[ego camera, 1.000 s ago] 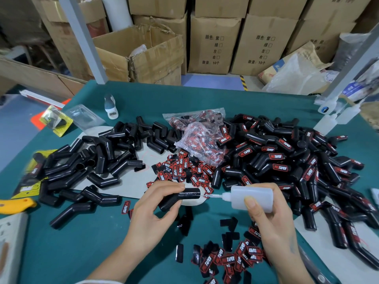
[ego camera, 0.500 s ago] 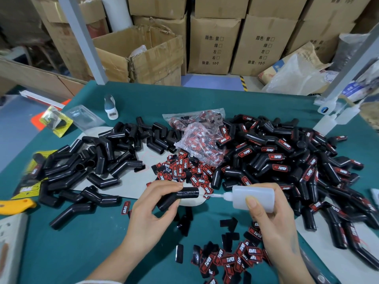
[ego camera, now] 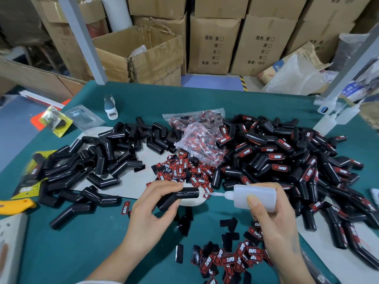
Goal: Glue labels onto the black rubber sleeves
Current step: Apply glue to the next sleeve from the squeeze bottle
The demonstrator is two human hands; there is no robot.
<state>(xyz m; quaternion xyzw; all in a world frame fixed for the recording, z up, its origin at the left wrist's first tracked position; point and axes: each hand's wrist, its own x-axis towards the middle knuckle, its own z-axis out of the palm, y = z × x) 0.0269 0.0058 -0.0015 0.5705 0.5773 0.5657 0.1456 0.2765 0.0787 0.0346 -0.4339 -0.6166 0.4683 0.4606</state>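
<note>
My left hand [ego camera: 151, 212] grips a bent black rubber sleeve [ego camera: 180, 196] above the green table, its open end pointing right. My right hand [ego camera: 274, 220] holds a white glue bottle [ego camera: 254, 196] sideways, with its thin nozzle close to the sleeve's end. Unlabelled black sleeves [ego camera: 98, 160] lie heaped on the left. On the right sits a bigger pile of sleeves with red labels [ego camera: 287, 160]. Loose red and black labels [ego camera: 184, 171] are scattered behind my hands, with more labels [ego camera: 229, 259] near the front edge.
A clear bag of labels [ego camera: 201, 138] lies between the two piles. At the left edge are a yellow cutter [ego camera: 14, 206] and blister packaging [ego camera: 55, 119]. Spare white bottles [ego camera: 328, 121] stand at the far right. Cardboard boxes [ego camera: 213, 44] line the back.
The sleeve and the glue bottle stay almost in place; the bottle's nozzle has shifted slightly along the sleeve's end. Both hands keep their grips.
</note>
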